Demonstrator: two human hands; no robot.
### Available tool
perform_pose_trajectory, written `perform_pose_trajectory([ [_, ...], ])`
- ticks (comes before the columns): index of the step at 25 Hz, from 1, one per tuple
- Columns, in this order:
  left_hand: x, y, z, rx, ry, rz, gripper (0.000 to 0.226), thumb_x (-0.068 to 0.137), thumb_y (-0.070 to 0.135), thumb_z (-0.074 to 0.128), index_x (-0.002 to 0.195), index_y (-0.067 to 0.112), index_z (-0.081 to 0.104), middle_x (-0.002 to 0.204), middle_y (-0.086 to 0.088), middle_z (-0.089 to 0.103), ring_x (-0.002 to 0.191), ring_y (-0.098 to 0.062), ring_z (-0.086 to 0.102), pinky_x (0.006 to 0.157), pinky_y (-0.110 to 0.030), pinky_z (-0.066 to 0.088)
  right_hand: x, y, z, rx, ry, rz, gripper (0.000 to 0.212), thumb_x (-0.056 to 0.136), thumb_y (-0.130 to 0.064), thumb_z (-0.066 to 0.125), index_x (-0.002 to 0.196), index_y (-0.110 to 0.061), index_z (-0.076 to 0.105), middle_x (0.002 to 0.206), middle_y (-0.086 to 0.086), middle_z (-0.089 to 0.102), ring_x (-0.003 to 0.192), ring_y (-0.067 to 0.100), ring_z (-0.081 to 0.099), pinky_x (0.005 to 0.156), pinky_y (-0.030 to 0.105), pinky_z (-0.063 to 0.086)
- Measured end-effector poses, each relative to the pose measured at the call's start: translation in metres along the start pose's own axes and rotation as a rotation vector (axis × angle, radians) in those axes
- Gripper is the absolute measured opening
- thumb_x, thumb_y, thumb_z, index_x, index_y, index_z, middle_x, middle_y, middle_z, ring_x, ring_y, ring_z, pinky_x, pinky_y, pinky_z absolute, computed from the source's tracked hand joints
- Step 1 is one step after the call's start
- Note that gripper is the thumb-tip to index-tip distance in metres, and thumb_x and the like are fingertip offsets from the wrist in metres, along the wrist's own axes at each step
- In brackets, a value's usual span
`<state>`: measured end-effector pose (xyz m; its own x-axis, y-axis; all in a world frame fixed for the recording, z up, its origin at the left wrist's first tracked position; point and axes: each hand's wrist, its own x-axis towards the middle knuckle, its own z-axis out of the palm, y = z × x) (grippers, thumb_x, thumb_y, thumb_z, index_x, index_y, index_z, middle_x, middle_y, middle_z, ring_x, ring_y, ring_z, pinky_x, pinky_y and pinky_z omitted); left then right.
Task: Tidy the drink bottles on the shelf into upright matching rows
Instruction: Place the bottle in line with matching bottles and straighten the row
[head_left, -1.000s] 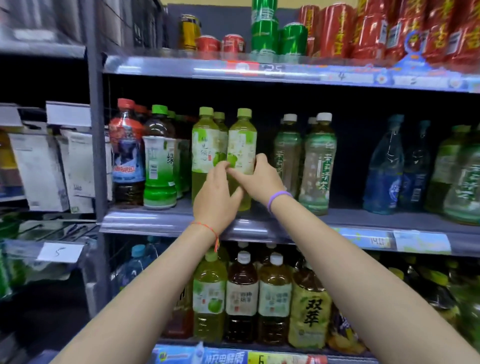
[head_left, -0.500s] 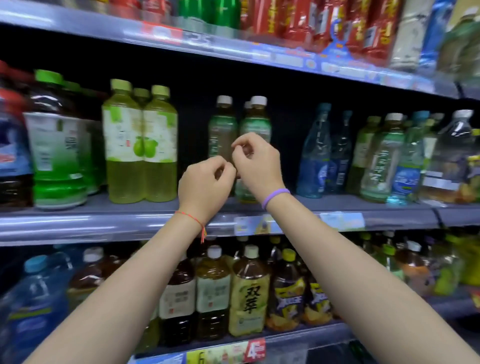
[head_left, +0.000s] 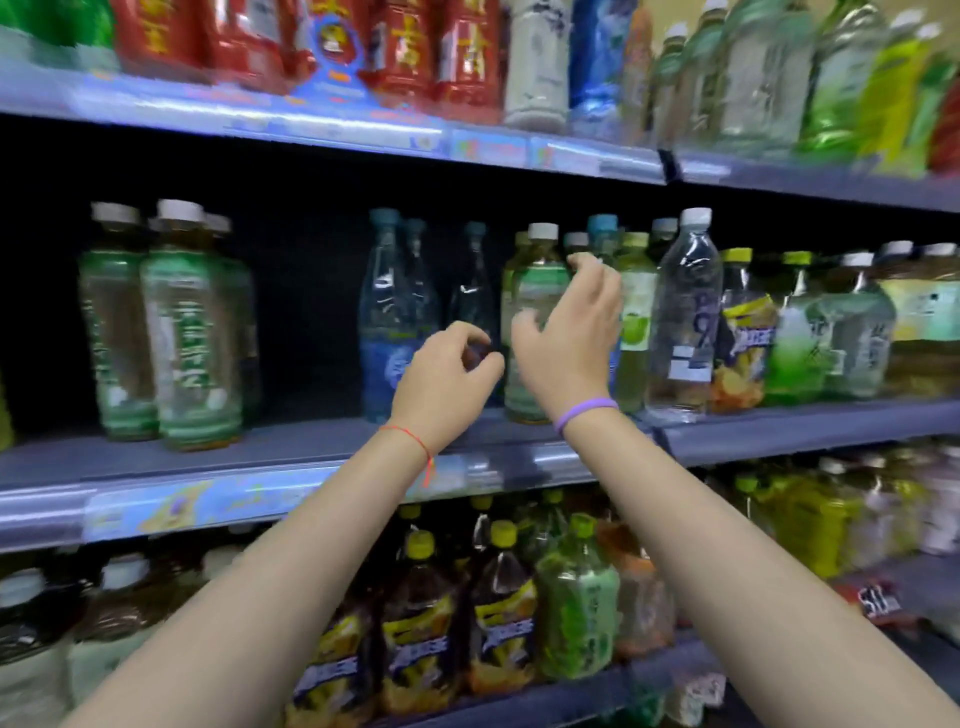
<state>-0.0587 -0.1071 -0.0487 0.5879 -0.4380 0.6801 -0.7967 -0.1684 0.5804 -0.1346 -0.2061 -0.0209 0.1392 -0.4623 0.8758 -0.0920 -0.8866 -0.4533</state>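
We see the grey metal middle shelf (head_left: 291, 457) half tidied; white-capped green tea bottles (head_left: 171, 332) stand paired at 9 o'clock; mixed bottles (head_left: 685, 312) crowd 3 o'clock, unsorted; our right hand (head_left: 566, 332) spreads wide before one green-labelled bottle (head_left: 535, 291); our left hand (head_left: 447, 374) curls loosely, empty.

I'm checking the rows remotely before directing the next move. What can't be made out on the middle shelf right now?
Head view only:
- Label text on the green-label bottles: motion blur.
- Lower part of the white-capped bottle: behind the right hand.
- Whether the left hand pinches anything: curled fingers hide it.
- Rows behind the blue bottles: dark shelf back.
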Motion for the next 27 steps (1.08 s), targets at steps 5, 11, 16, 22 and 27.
perform_pose_trajectory([
  [5,0.018,0.031,0.068,0.108,-0.012,-0.189,0.08,0.083,0.043,0.072,0.143,0.011,0.031,0.139,-0.014,0.045,0.119,-0.032,0.052,0.097,-0.04,0.045,0.026,0.075,-0.019,0.061,-0.16,0.125,0.064,0.081,-0.02,0.062,0.137,-0.004,0.035,0.131,0.016,0.041,0.119,0.036,0.043,0.098,0.044,0.041],
  [11,0.02,0.035,0.078,0.277,0.032,-0.281,0.082,0.081,0.049,0.072,0.135,0.006,0.03,0.119,-0.016,0.06,0.101,-0.034,0.06,0.077,-0.04,0.05,0.026,0.089,-0.011,0.025,-0.279,0.158,0.063,0.085,-0.037,0.065,0.131,-0.004,0.037,0.13,0.014,0.041,0.122,0.032,0.039,0.089,0.034,0.039],
  [16,0.003,0.025,0.062,0.397,0.195,-0.243,0.079,0.08,0.048,0.069,0.138,0.01,0.031,0.13,-0.011,0.053,0.109,-0.034,0.058,0.071,-0.036,0.042,0.022,0.073,-0.001,0.169,-0.407,0.213,0.06,0.081,-0.046,0.065,0.123,-0.011,0.042,0.119,0.006,0.038,0.117,0.028,0.041,0.081,0.034,0.038],
  [22,-0.008,0.016,0.031,0.621,0.382,-0.075,0.091,0.081,0.033,0.076,0.152,0.02,0.021,0.126,-0.01,0.04,0.087,-0.024,0.051,0.061,-0.033,0.04,0.006,0.055,0.014,0.345,-0.488,0.149,0.059,0.083,-0.053,0.063,0.123,-0.017,0.038,0.119,0.003,0.051,0.108,0.027,0.053,0.084,0.04,0.05],
  [27,-0.004,0.008,0.031,0.331,0.442,-0.005,0.054,0.086,0.007,0.056,0.136,0.025,0.045,0.102,-0.003,0.05,0.071,-0.019,0.054,0.067,-0.039,0.048,-0.003,0.045,0.015,0.397,-0.582,0.08,0.056,0.086,-0.041,0.066,0.127,-0.014,0.039,0.125,0.006,0.044,0.106,0.024,0.05,0.084,0.036,0.048],
])
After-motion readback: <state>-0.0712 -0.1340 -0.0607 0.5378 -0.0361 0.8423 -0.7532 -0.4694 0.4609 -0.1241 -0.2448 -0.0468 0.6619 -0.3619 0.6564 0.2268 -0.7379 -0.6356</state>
